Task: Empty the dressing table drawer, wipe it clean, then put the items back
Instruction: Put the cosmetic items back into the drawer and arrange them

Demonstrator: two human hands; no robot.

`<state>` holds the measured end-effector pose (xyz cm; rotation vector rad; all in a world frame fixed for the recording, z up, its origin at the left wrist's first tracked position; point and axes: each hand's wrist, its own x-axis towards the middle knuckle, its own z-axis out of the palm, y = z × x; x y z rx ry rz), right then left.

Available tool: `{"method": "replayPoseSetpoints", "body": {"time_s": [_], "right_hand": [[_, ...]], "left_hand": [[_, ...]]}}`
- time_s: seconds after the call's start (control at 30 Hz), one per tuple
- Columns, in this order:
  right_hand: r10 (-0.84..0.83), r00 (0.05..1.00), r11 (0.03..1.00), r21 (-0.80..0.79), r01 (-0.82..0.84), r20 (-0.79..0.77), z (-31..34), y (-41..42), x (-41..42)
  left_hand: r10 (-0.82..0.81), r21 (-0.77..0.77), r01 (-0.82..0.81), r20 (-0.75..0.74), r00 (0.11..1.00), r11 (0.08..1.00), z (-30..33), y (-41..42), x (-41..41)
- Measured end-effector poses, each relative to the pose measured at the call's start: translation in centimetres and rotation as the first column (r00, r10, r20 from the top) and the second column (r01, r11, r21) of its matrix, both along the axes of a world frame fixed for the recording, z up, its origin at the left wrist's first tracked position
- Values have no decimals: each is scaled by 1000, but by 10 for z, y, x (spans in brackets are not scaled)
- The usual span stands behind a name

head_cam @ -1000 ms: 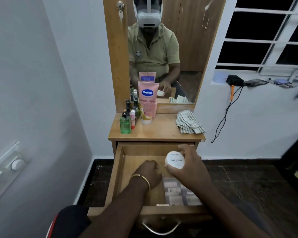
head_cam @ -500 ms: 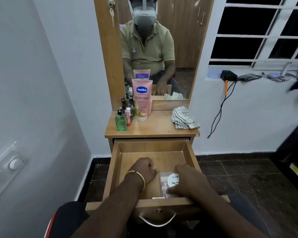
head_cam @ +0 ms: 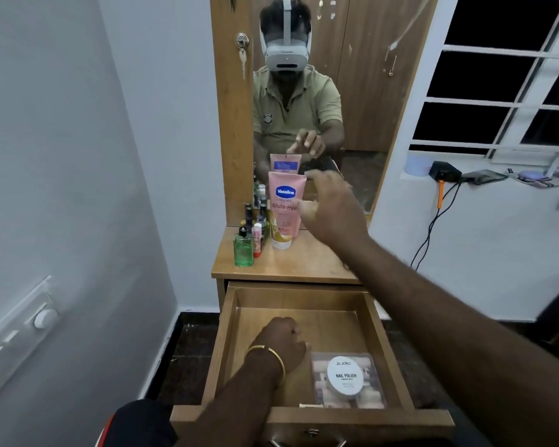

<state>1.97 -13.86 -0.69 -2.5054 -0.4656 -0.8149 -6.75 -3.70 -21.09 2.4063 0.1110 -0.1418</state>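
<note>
Jar dropped off, reaching for the tube

My right hand point(head_cam: 328, 206), fingers now spread and empty, nears the tube point(head_cam: 286, 208); jar point(head_cam: 346, 376) back in the drawer point(head_cam: 226, 343), left hand point(head_cam: 283, 345) curled inside, contents unclear.

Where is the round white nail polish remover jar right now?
In the head view, the nail polish jar sits on a clear packet in the open drawer's front right corner, just right of the left hand.
</note>
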Motion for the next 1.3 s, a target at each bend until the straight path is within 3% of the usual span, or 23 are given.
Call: {"method": "replayPoseSetpoints", "body": {"time_s": [0.13, 0.23, 0.33, 0.43, 0.53, 0.67, 0.8, 0.83, 0.9, 1.0, 1.07, 1.17, 1.3], "right_hand": [[-93, 993, 987, -140, 82, -76, 25, 23, 47], [-101, 975, 990, -121, 78, -197, 23, 21, 59], [-59, 970, 996, 51, 73, -235, 12, 7, 48], [29, 982, 946, 322, 33, -185, -4, -8, 17], [23, 988, 842, 536, 62, -151, -26, -28, -27], [-10, 959, 698, 685, 208, -282, -66, -57, -71], [81, 899, 529, 783, 327, -431, -106, -71, -98], [108, 870, 541, 763, 354, -481, -116, -75, -100], [113, 791, 673, 631, 384, -602, -131, -80, -100], [57, 689, 900, 336, 278, -723, -144, -87, -92], [-28, 662, 976, 124, 181, -749, -147, -85, -85], [-186, 637, 982, -131, 133, -748, -154, -79, -74], [-327, 598, 944, -287, 165, -732, -158, -71, -65]], "left_hand": [[9, -12, -10, -18, 1000, 1000, -1, 1, 0], [-10, -6, 10, -18, 1000, 1000, 2, 0, -1], [-16, -7, 16, 11, 1000, 1000, 6, 0, 1], [84, -199, -66, 85, 993, 978, 16, -1, -4], [208, -338, -124, 225, 952, 933, 25, -2, -11], [320, -502, -117, 340, 884, 857, 35, -3, -15], [395, -454, -226, 319, 862, 862, 36, -1, -15], [426, -444, -269, 304, 852, 855, 34, 0, -12], [466, -440, -328, 254, 847, 836, 36, 2, -11], [420, -377, -338, 163, 893, 863, 37, 3, -11], [358, -307, -307, 123, 926, 901, 31, 5, -8], [295, -249, -269, 74, 953, 930, 21, 6, -3], [249, -193, -245, -1, 968, 950, 12, 7, -1]]}}
